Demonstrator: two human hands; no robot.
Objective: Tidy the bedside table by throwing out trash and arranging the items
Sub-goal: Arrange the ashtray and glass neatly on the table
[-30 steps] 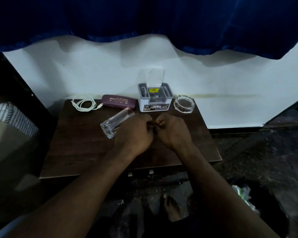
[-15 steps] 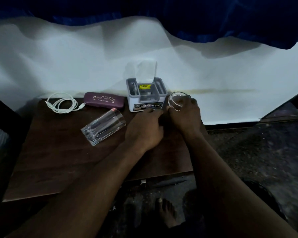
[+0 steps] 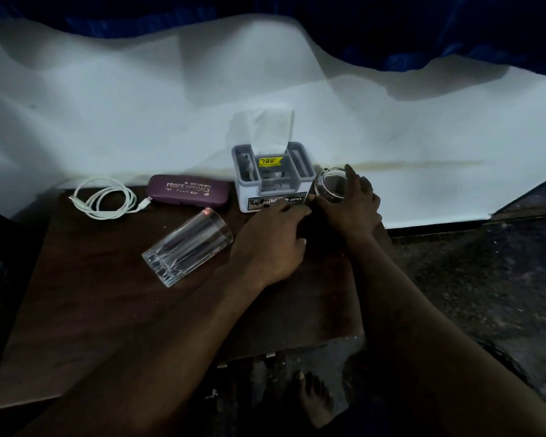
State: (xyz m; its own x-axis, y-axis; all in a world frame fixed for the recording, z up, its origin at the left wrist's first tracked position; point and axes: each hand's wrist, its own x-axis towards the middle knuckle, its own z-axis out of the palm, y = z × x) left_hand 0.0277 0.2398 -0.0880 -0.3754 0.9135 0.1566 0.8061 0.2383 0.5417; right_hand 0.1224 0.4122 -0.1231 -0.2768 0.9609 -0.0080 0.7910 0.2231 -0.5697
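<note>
Dim light. We take the box at the back of the tabletop as our landmark.

- Right grip: just right of the box, thumb and fingers curled round the glass ashtray. The ashtray is close against the box's right wall. We cannot tell if it is lifted.
- Left grip: in front of the box, fingertips by the right thumb. The back of the hand faces us, so we cannot tell whether it holds anything.
- Tumbler: on its side, front-left of the box.
- Case: just left of the box.
- Cable: further left.

Risks, as we judge them:
1. The ashtray slips from a partial grasp and knocks the box.
2. The left forearm nudges the tumbler, which would then roll freely off the tabletop.
</note>
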